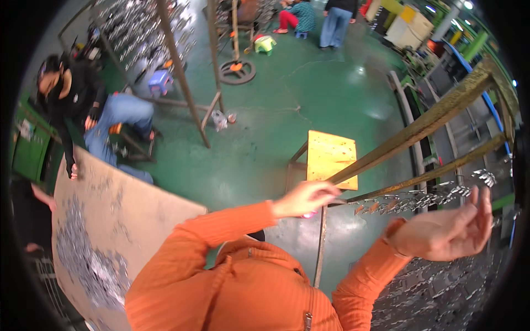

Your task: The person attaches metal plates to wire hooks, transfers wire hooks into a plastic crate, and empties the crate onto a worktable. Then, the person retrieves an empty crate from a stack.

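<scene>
Two bare hands work at a brown, angular metal frame with worn surfaces (425, 122). The left hand (298, 201) is at the frame's near end, its fingers drawn narrowly together; whether anything is pinched between them cannot be told. The right hand (447, 231) is wide, fingers raised and thumb apart, with no held part visible. The row of small, shiny silver metal pieces (406, 204) lies in view between the hands, just below the frame's lower bar; its means of support cannot be made out. Caution: if the right fingers catch the row while moving across it, pieces could swing, tangle or drop to the glossy green floor (265, 110). If the left fingers have only a light hold, a pull from the right could slip it. The orange ribbed sleeve (361, 284) of the right arm passes near the dense spread of dark grey metal pieces (441, 292) at lower right; a low sweep of the forearm could snag them. Thin edges, if sharp, could nick bare fingertips. The square-topped yellow stool (331, 154) beyond the left hand could obstruct a forward step.
</scene>
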`<action>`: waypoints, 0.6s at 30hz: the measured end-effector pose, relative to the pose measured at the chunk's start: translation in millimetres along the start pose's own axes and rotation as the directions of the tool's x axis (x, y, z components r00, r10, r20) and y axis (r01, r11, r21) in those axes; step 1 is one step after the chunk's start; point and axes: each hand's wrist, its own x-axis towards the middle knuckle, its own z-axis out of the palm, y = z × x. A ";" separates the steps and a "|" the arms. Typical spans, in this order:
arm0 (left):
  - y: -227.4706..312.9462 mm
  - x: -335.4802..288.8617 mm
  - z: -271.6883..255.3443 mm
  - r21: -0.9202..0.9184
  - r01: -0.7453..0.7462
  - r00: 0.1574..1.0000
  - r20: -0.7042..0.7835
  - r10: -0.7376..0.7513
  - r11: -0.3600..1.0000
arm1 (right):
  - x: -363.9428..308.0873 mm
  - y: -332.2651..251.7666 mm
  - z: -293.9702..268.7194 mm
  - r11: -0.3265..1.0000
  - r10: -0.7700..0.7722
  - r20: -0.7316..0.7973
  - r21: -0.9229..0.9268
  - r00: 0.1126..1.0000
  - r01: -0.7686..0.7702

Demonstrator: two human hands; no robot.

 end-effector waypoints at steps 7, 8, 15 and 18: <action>-120.3 -174.8 -50.4 -0.024 0.500 0.731 -0.525 -0.436 0.866 | -215.6 15.4 31.2 0.889 0.377 0.720 -0.105 0.583 -0.446; -114.0 -176.5 -54.0 -0.080 0.523 0.698 -0.531 -0.480 0.849 | -248.4 31.3 39.9 0.899 0.347 0.804 -0.138 0.484 -0.415; -146.8 -128.1 -139.0 -0.170 0.400 0.608 -0.686 -0.400 0.901 | -441.9 161.1 92.4 0.754 0.599 0.798 -0.531 0.072 -0.386; -159.1 -86.1 -211.2 -0.242 0.413 0.569 -0.684 -0.457 0.878 | -520.6 243.7 86.9 0.622 0.741 0.633 -0.773 -0.227 -0.125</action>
